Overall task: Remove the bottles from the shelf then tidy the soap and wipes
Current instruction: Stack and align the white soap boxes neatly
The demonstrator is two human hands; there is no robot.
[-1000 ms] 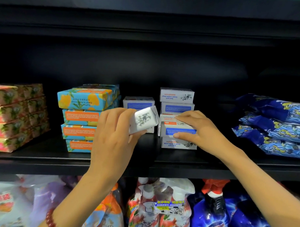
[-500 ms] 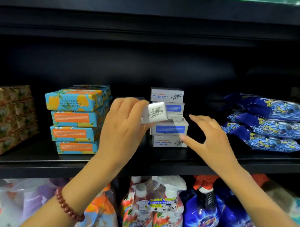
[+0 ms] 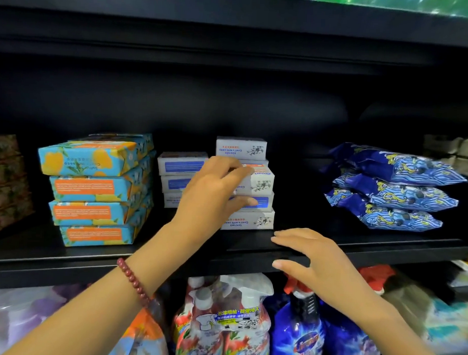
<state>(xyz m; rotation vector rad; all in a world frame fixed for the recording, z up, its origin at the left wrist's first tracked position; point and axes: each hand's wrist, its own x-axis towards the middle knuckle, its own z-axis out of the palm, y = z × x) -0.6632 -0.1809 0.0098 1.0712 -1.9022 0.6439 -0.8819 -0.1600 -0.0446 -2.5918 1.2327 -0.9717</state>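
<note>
My left hand [image 3: 213, 195] grips a white soap box [image 3: 262, 182] with fingers on top and thumb below, holding it against the right-hand stack of white soap boxes [image 3: 242, 148]. A shorter white stack [image 3: 181, 165] stands just left, partly hidden by that hand. My right hand [image 3: 314, 262] hovers open over the front edge of the black shelf [image 3: 39, 253], holding nothing. A stack of blue-and-orange soap boxes [image 3: 94, 188] stands further left. Three blue wipes packs [image 3: 394, 193] lie piled on the right.
Dark pink-and-green boxes [image 3: 7, 182] are stacked at the far left of the shelf. On the shelf below stand spray bottles [image 3: 230, 318], a blue bottle [image 3: 299, 336] and refill pouches [image 3: 139, 336]. Bare shelf lies between the white stacks and the wipes.
My left hand carried the white soap box rightward onto the right-hand white stack. My right hand let go of that stack and drew back to the shelf's front edge, fingers apart.
</note>
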